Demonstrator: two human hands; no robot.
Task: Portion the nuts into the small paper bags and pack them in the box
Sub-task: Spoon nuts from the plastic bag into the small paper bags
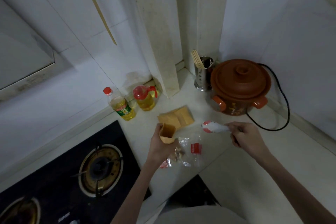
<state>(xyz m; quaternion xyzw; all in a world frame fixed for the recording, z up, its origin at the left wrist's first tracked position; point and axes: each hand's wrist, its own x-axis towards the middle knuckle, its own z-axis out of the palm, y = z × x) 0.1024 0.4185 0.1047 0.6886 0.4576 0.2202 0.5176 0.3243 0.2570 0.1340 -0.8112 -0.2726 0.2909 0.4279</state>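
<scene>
An open paper bag (pixel 167 131) is gripped upright by the left hand (pixel 161 146) above the worktop (pixel 209 114); a white-and-red spoon (pixel 214 127) is pinched by the right hand (pixel 248 138). Nuts (pixel 179 154) lie in a clear bag (pixel 189 148) between the hands, spare bags (pixel 177 117) just behind.

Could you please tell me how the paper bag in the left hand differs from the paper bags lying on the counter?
The held bag stands upright in the left hand, mouth open; the bags on the counter lie flat and unopened. The held bag is single; those on the counter form an overlapping stack. All are the same tan paper.
</scene>
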